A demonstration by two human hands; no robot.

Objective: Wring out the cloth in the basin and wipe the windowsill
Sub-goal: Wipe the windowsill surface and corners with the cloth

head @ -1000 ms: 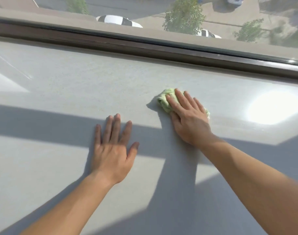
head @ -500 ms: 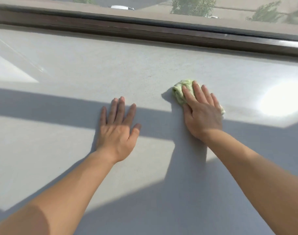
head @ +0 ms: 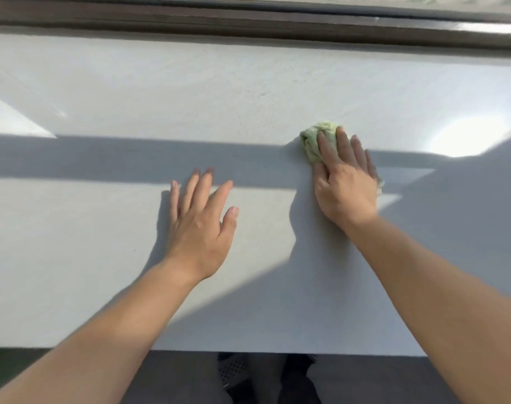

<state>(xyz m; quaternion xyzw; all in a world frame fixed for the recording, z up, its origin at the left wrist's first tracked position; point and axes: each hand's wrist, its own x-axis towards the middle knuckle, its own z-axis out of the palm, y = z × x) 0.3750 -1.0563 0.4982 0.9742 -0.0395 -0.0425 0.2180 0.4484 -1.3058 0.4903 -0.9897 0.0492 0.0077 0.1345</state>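
At the left side, the white windowsill (head: 73, 258) lies partly in the sun. A grey shadow band (head: 73, 158) crosses it from 9 o'clock to 3 o'clock. Behind it, at 12 o'clock, the dark window frame (head: 248, 23) runs along the whole width.

My left hand (head: 200, 228) rests flat on the windowsill, a little left of the middle. Its fingers are straight and slightly spread and point to about 12 o'clock. The thumb points toward 1 o'clock, and the hand holds nothing. The fingertips reach into the shadow band, while the back of the hand is in the sun.

At 6 o'clock, below the near edge of the sill, I see something dark that may be my shoes (head: 233, 371), but it is too blurred to be sure.

My right hand (head: 346, 188) is at 2 o'clock from the left one, near it but apart. It lies palm down on the green cloth (head: 314, 141). The fingers are straight and close together, point to about 11 o'clock, and press the cloth onto the sill without curling around it. The cloth is crumpled into a small wad at the far edge of the shadow band. Most of it shows at 11 o'clock from the hand, and a small bit shows at 3 o'clock.

Further right, a bright glare patch (head: 466, 138) shines on the sill.
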